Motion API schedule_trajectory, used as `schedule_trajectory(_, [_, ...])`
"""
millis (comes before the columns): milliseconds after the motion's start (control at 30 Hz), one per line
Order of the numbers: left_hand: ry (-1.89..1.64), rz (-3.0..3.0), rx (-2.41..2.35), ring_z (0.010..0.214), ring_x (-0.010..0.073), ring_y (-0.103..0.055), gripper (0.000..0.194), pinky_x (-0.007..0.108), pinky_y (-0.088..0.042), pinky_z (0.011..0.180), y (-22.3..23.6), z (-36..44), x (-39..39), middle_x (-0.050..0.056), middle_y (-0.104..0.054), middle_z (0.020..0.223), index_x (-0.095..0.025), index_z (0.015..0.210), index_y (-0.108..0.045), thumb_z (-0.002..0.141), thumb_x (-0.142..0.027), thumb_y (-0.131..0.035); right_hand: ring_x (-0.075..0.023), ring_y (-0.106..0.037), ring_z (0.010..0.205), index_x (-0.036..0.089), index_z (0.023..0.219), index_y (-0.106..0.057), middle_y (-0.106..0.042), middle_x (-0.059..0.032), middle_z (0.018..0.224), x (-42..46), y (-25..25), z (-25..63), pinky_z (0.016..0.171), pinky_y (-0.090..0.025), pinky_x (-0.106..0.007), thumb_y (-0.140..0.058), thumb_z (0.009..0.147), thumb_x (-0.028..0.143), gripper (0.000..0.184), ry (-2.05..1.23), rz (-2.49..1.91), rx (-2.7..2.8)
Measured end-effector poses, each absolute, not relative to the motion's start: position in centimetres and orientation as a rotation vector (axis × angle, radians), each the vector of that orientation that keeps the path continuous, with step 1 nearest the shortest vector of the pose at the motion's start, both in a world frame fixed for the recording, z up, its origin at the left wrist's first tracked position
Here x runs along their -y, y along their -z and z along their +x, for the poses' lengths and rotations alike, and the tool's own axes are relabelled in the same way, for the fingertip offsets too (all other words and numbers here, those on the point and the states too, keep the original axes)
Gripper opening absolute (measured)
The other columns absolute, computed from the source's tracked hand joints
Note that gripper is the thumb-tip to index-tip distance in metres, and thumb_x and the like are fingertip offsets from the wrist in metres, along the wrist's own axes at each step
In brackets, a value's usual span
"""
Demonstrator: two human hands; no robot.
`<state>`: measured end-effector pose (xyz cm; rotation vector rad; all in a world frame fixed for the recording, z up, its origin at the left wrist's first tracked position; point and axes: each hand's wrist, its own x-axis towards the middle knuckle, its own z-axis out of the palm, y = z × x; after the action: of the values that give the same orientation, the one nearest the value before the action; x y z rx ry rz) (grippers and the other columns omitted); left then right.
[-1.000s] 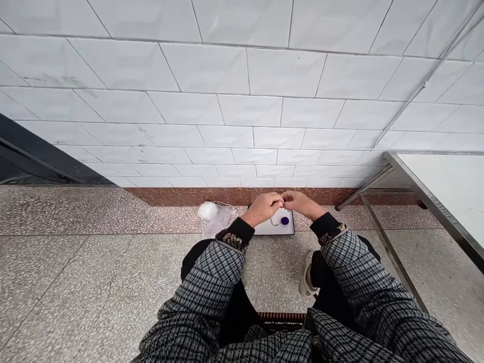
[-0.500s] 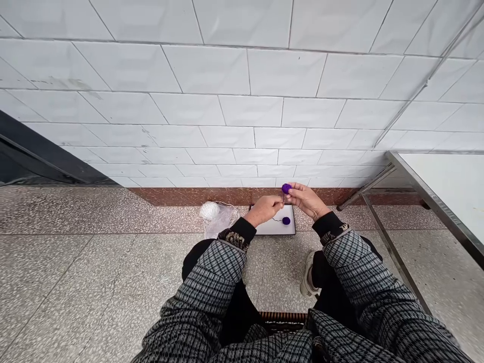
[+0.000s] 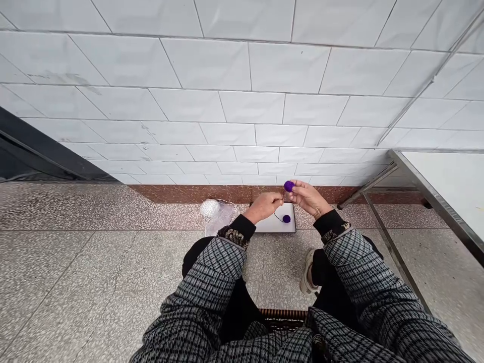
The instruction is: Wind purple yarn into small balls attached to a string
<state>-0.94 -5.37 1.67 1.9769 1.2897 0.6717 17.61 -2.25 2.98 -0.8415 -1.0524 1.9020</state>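
Between the fingertips of my right hand (image 3: 307,197) is a small purple ball of yarn (image 3: 289,186), raised above the floor. My left hand (image 3: 265,205) is closed in a pinch just left of it, gripping a thin strand of purple yarn. A second purple yarn ball (image 3: 286,219) lies in the shallow white tray (image 3: 266,226) below, and a dark strand curves from it up toward my left hand. The tray's far left part is hidden behind my left hand.
A white yarn ball (image 3: 209,207) rests by a clear plastic bag (image 3: 223,218) on the speckled floor, left of the tray. A white-topped metal table (image 3: 442,174) stands at the right. The tiled wall (image 3: 242,108) rises straight ahead.
The held purple ball has shifted slightly right and turned in my right fingers. My left hand stays pinched close by. The strand over the tray now hangs in a deeper curve.
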Motion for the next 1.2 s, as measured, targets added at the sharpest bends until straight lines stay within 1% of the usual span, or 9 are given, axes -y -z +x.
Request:
schedule_trajectory(100, [-0.634,2.035,-1.111,0.07,0.0139,-0.056,0.019,0.025,-0.04,0.069,-1.8,-0.5,5.7,0.0,-0.063,0.071,-0.016,0.072,-0.063,0.086,-0.02,-0.051,-0.0079,-0.054,0.059,0.017,0.084,-0.059,-0.061,0.0027,0.068,1.7,-2.0,17.6,0.06,-0.048,-0.022,-0.076,0.069,0.017,0.023,-1.759,-1.054,1.125])
schedule_trajectory(200, [-0.741,2.025,-1.167,0.072,0.0142,-0.057,0.019,0.025,-0.04,0.07,-1.9,-0.7,5.5,0.002,-0.064,0.075,-0.016,0.072,-0.063,0.086,-0.021,-0.051,-0.008,-0.053,0.057,0.015,0.08,-0.062,-0.062,0.0015,0.066,2.0,-1.7,17.6,0.054,-0.045,-0.021,-0.073,0.065,0.007,0.02,-1.744,-1.22,1.434])
schedule_trajectory(300, [-0.836,1.939,-1.382,0.071,0.0151,-0.054,0.019,0.026,-0.039,0.069,-1.7,-1.3,4.9,0.002,-0.062,0.073,-0.016,0.07,-0.06,0.085,-0.021,-0.049,-0.0077,-0.054,0.057,0.015,0.086,-0.066,-0.065,0.0009,0.073,2.7,-2.5,17.6,0.052,-0.044,-0.02,-0.071,0.064,0.007,0.024,-1.922,-1.086,1.547])
schedule_trajectory(400, [-0.827,1.857,-1.491,0.07,0.0156,-0.053,0.021,0.026,-0.038,0.067,-1.3,-1.4,4.6,0.001,-0.061,0.069,-0.016,0.071,-0.06,0.086,-0.024,-0.048,-0.0068,-0.055,0.057,0.016,0.092,-0.064,-0.064,0.0026,0.073,3.0,-3.6,17.6,0.056,-0.046,-0.021,-0.076,0.064,0.015,0.03,-2.015,-0.885,1.308])
schedule_trajectory(500, [-0.752,1.893,-1.411,0.067,0.0147,-0.052,0.022,0.026,-0.037,0.066,-1.0,-0.8,4.9,-0.001,-0.058,0.066,-0.016,0.069,-0.061,0.086,-0.025,-0.049,-0.0074,-0.056,0.058,0.017,0.092,-0.06,-0.063,0.0029,0.072,2.7,-3.8,17.5,0.059,-0.048,-0.022,-0.08,0.065,0.023,0.034,-1.915,-0.831,1.071])
schedule_trajectory(567, [-0.692,1.958,-1.285,0.066,0.0138,-0.052,0.021,0.025,-0.036,0.065,-1.0,-0.4,5.2,-0.001,-0.058,0.064,-0.016,0.068,-0.061,0.085,-0.023,-0.05,-0.0077,-0.055,0.057,0.018,0.088,-0.056,-0.061,0.0036,0.068,2.3,-3.2,17.4,0.057,-0.047,-0.022,-0.08,0.065,0.025,0.033,-1.806,-0.919,1.048])
schedule_trajectory(767, [-0.71,2.052,-1.148,0.071,0.0139,-0.056,0.019,0.024,-0.039,0.068,-1.1,-0.2,5.4,0.001,-0.064,0.072,-0.015,0.072,-0.064,0.086,-0.019,-0.051,-0.0083,-0.052,0.051,0.017,0.081,-0.055,-0.058,0.0046,0.059,2.0,-1.7,17.0,0.051,-0.044,-0.021,-0.071,0.069,0.012,0.021,-1.549,-1.343,1.475])
schedule_trajectory(967, [-0.837,2.035,-1.239,0.071,0.0145,-0.057,0.019,0.025,-0.041,0.068,-1.4,-0.9,5.1,0.002,-0.065,0.074,-0.016,0.071,-0.062,0.086,-0.019,-0.052,-0.0086,-0.056,0.06,0.016,0.086,-0.06,-0.064,0.0014,0.075,2.8,-2.6,17.4,0.056,-0.047,-0.022,-0.066,0.071,0.007,0.019,-1.764,-1.27,1.705])
schedule_trajectory(1200, [-0.921,1.974,-1.313,0.07,0.014,-0.056,0.015,0.025,-0.041,0.069,-1.5,-1.3,4.8,0.001,-0.065,0.072,-0.016,0.069,-0.061,0.082,-0.016,-0.055,-0.008,-0.056,0.059,0.014,0.087,-0.063,-0.063,0.0022,0.071,2.8,-2.8,17.7,0.056,-0.047,-0.022,-0.067,0.068,0.006,0.021,-1.969,-1.149,1.673])
